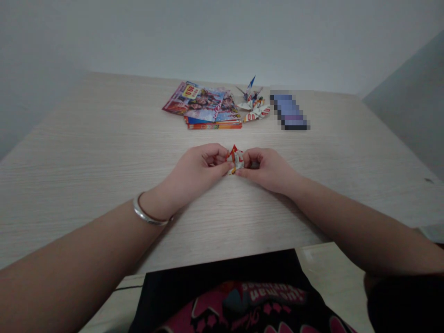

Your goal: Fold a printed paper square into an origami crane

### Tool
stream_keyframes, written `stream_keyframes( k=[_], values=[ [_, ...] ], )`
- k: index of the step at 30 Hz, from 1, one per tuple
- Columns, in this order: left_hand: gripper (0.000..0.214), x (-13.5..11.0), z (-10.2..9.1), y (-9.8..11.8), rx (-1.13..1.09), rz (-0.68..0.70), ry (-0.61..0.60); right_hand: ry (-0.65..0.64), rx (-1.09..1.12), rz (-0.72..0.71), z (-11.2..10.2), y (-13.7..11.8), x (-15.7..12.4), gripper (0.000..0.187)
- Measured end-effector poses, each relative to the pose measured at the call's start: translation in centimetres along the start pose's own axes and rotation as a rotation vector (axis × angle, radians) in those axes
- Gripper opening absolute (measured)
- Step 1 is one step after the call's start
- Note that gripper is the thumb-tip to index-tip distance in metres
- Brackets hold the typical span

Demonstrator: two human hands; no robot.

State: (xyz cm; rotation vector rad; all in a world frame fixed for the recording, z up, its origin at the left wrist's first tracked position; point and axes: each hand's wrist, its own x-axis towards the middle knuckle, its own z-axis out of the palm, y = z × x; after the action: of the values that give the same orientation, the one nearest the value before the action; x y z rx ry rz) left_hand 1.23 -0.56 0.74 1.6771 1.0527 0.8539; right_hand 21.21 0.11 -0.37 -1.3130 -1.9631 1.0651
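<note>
Between my two hands is a small folded piece of printed paper [236,160], red, white and yellow, with a pointed red tip on top. My left hand [208,164], with a silver bangle at the wrist, pinches its left side between thumb and fingers. On the opposite side, my right hand [265,167] grips the paper's right edge, thumb low and fingers curled. Both hands rest close to the tabletop near the middle. Parts of the paper are hidden behind the fingertips.
Farther back lies a stack of colourful printed leaflets [208,104]. Right of it are several folded paper figures [255,104], like origami cranes. A phone [290,111], blurred out, lies beside them. The pale wooden table [86,138] meets a wall at the back.
</note>
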Motion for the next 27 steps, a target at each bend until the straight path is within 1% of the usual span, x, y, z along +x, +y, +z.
stream_keyframes(
  k=[1, 3, 5, 8, 10, 12, 14, 15, 17, 18, 20, 23, 27],
  values=[
    [0.005, 0.1, 0.0, 0.0, 0.023, 0.015, 0.007, 0.040, -0.030, -0.025, 0.0, -0.1, 0.0, 0.023],
    [0.005, 0.2, -0.1, -0.3, 0.077, 0.058, 0.034, 0.111, -0.085, -0.118, 0.1, -0.2, -0.2, 0.018],
    [0.007, 0.3, -0.2, -0.5, 0.129, 0.103, 0.065, 0.133, -0.085, -0.209, 0.2, -0.2, -0.3, 0.012],
    [0.012, 0.4, -0.4, -0.6, 0.219, 0.161, 0.084, 0.125, 0.061, -0.233, 0.3, 0.1, -0.3, 0.018],
    [0.015, 0.5, -0.4, -0.6, 0.294, 0.217, 0.091, 0.128, 0.164, -0.242, 0.3, 0.3, -0.2, 0.012],
    [0.015, 0.5, -0.4, -0.7, 0.336, 0.251, 0.101, 0.133, 0.206, -0.260, 0.3, 0.5, 0.0, 0.009],
    [0.008, 0.6, -0.1, -0.9, 0.283, 0.230, 0.105, 0.138, 0.208, -0.272, 0.3, 0.5, 0.1, 0.007],
    [0.006, 0.6, 0.0, -1.1, 0.201, 0.193, 0.115, 0.147, 0.197, -0.275, 0.3, 0.5, 0.1, 0.006],
    [0.013, 0.6, 0.4, -1.3, -0.012, 0.133, 0.158, 0.181, 0.154, -0.280, 0.3, 0.3, 0.1, 0.005],
    [0.015, 0.6, 0.5, -1.3, -0.072, 0.120, 0.170, 0.204, 0.126, -0.282, 0.3, 0.2, 0.0, 0.004],
    [0.013, 0.5, 0.6, -1.2, -0.109, 0.106, 0.136, 0.253, 0.072, -0.289, 0.3, 0.2, 0.0, 0.003],
    [0.010, 0.3, 0.6, -0.8, -0.107, 0.091, 0.079, 0.296, 0.006, -0.326, 0.3, 0.1, -0.1, 0.004],
    [0.012, 0.2, 0.4, -0.3, -0.104, 0.069, 0.084, 0.301, -0.098, -0.414, 0.2, -0.1, -0.4, 0.006]
  ],
)
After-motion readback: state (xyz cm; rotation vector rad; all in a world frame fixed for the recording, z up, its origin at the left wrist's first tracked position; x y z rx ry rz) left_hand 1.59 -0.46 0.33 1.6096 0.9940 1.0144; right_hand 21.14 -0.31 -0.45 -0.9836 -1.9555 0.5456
